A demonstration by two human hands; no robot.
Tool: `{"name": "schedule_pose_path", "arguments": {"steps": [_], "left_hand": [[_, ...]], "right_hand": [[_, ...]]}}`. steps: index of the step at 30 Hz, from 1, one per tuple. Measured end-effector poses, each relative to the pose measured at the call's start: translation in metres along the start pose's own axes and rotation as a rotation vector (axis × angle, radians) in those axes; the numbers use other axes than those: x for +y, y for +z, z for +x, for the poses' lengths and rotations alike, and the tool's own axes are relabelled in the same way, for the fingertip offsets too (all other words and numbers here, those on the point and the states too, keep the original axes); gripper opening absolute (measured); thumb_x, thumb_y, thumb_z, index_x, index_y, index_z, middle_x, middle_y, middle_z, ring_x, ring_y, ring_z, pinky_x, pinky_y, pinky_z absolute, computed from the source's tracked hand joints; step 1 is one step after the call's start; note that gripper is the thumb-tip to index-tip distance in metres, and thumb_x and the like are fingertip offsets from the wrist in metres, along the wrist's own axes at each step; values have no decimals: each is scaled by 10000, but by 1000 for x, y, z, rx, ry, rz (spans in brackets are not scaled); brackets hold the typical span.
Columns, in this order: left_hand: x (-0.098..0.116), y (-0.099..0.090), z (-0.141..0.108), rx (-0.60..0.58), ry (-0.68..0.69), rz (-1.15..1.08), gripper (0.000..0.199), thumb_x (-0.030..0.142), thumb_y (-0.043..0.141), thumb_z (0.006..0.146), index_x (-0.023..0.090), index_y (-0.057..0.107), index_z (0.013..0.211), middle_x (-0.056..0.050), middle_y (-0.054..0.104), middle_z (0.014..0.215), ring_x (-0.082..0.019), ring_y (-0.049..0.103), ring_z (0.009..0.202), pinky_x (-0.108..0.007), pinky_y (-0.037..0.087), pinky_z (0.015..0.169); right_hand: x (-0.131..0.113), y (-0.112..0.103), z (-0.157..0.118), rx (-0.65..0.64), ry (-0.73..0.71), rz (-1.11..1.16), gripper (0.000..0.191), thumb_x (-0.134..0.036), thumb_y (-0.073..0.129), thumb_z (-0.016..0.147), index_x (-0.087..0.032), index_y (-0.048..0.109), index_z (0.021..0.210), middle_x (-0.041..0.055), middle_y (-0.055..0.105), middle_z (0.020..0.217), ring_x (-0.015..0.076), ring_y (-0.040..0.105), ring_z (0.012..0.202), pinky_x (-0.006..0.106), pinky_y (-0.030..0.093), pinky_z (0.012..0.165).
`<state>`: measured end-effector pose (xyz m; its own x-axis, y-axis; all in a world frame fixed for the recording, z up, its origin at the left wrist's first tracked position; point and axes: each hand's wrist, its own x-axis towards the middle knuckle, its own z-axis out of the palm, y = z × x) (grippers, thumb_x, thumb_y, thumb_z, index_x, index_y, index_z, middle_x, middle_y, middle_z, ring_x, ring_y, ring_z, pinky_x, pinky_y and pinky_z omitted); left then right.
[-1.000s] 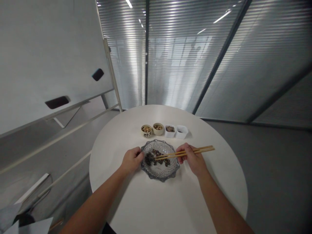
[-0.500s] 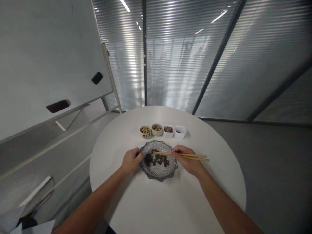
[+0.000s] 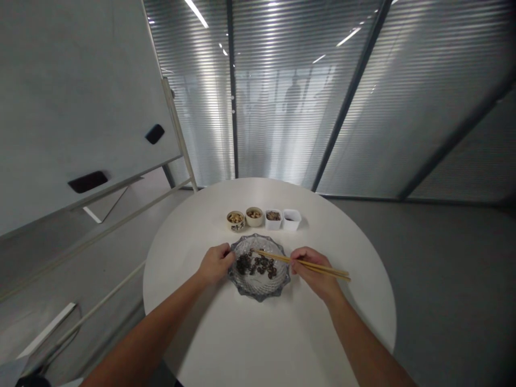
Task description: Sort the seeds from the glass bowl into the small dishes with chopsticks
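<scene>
A clear glass bowl (image 3: 260, 295) with a scalloped rim stands on the table. Inside it lie dark, round, bean-like pieces (image 3: 264, 266), with a denser dark clump at the left. My left hand (image 3: 216, 264) is closed on the bowl's left rim, thumb on the edge. In my right hand (image 3: 316, 273), just past the bowl's right rim, is a pair of wooden chopsticks (image 3: 278, 257). Their tips reach into the far part of the bowl, among a few dark pieces; whether a piece is pinched I cannot tell.
Behind the bowl, side by side, stand a cream cup with dark lettering (image 3: 236, 221), a second cream cup (image 3: 254, 224), a white square cup with brown bits (image 3: 273, 225) and another white cup (image 3: 292, 224). All rest on the round white table (image 3: 258, 344). A whiteboard (image 3: 80, 97) stands left.
My right hand has moved a little right and nearer to me relative to the bowl, tilting the chopsticks more. My left hand keeps its hold on the rim. The whole view has shifted slightly.
</scene>
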<state>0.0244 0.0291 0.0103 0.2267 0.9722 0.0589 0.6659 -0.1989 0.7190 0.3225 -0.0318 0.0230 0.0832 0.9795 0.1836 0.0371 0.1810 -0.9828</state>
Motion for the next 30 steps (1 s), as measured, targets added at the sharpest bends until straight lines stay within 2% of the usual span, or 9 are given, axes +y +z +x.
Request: {"name": "schedule_pose_path", "arguments": {"steps": [5, 12, 19, 30], "left_hand": [[-6, 3, 3, -1, 13, -64, 267, 380, 493, 852, 184, 520, 672, 37, 463, 612, -128, 451, 634, -253, 284, 582], [-14, 12, 3, 36, 2, -147, 267, 389, 506, 835, 188, 496, 660, 45, 449, 603, -123, 438, 625, -248, 285, 579], [-16, 13, 4, 50, 50, -128, 283, 388, 496, 852, 189, 475, 651, 46, 423, 607, -119, 425, 632, -249, 270, 585], [-15, 14, 1, 80, 48, -138, 279, 381, 493, 856, 187, 495, 656, 47, 443, 604, -117, 430, 620, -251, 280, 584]], "right_hand": [[4, -5, 3, 68, 11, 78, 266, -392, 846, 704, -195, 670, 731, 3, 653, 573, 144, 606, 511, 251, 489, 511], [7, -7, 5, 69, 65, 138, 276, -418, 827, 741, -190, 674, 744, 20, 682, 589, 154, 635, 522, 252, 513, 513], [12, -8, 4, 78, 70, 168, 354, -519, 756, 831, -185, 665, 757, 30, 681, 631, 157, 638, 533, 256, 508, 505], [15, -7, 2, 105, 93, 158, 400, -577, 727, 843, -183, 680, 797, 24, 665, 602, 159, 613, 491, 257, 479, 464]]}}
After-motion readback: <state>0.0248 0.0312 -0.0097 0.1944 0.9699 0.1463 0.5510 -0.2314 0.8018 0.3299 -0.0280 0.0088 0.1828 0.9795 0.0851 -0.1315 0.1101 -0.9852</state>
